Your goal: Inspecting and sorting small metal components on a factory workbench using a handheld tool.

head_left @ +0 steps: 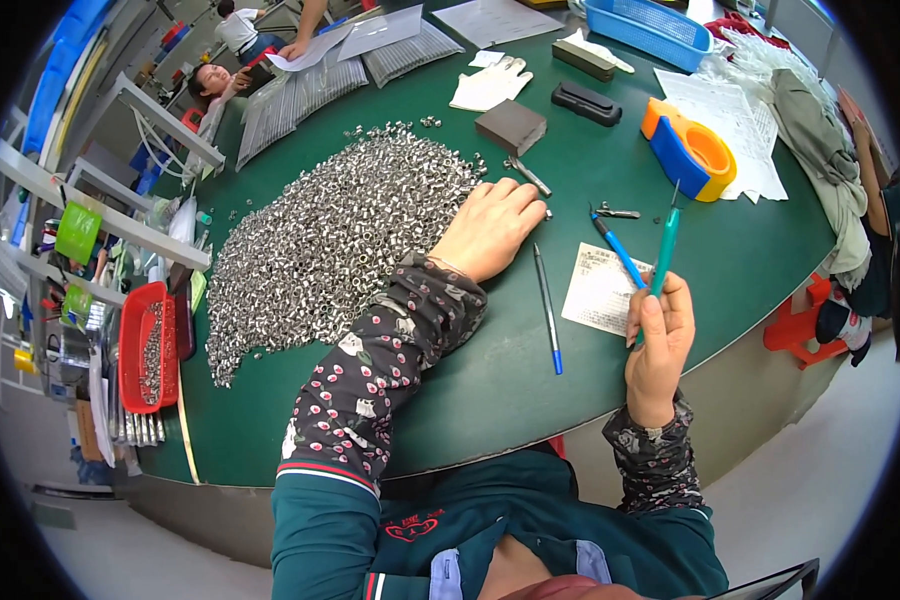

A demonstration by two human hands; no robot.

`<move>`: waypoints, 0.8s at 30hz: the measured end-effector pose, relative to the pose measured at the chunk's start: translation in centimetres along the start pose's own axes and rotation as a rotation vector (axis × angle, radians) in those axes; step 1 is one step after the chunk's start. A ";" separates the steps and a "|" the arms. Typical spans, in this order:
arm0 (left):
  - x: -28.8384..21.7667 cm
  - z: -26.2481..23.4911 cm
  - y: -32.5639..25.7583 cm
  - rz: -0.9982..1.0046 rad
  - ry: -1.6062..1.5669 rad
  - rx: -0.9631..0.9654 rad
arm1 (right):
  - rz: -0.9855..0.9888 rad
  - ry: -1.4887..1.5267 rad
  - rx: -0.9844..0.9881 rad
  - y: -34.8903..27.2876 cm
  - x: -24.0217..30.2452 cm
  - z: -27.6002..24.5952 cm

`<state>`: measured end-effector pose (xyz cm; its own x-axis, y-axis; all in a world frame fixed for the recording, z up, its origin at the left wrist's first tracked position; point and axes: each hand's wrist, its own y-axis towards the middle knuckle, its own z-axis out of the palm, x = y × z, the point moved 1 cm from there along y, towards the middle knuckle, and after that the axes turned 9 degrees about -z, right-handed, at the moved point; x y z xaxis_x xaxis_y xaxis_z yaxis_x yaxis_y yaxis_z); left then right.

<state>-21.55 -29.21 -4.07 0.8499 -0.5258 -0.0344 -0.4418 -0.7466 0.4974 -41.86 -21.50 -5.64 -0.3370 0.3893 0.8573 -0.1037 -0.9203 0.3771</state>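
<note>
Across the table spreads a wide heap of small shiny metal rings [320, 235]. My left hand [492, 228] rests palm down at the heap's right edge, its fingers bent and close together. Their undersides are hidden; a small shiny bit shows by the fingertips. My right hand [662, 335] is closed around a green-handled tool with a thin pointed tip [668, 240], held upright off the table. Just left of it, a blue pen-like tool [620, 250] slants over a printed paper slip [600, 300]. Between my hands lies a silver pen-like tool with a blue end [547, 310].
Beyond my left hand sit a grey block [511, 127], a metal tool [529, 176] and a white glove [492, 85]. An orange-and-blue tape dispenser [690, 150] stands far right, below a blue basket [650, 32]. A red tray [148, 350] is left; people are across the table.
</note>
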 end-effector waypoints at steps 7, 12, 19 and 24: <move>0.3 -0.1 0.8 0.104 0.126 0.222 | 0.010 0.006 -0.026 -0.2 0.2 -0.3; -0.1 -0.7 2.7 0.044 -0.003 0.078 | -0.056 -0.015 -0.104 0.1 0.4 0.2; -3.2 2.6 6.9 -0.029 -0.049 0.143 | 0.037 0.049 -0.091 0.3 0.4 0.0; -4.8 4.0 7.3 -0.004 0.038 0.214 | 0.035 0.004 -0.128 0.5 0.3 0.1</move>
<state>-30.02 -33.72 -3.78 0.8604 -0.5096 -0.0012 -0.4855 -0.8204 0.3022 -41.93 -21.89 -5.19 -0.3459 0.3573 0.8676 -0.2104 -0.9306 0.2994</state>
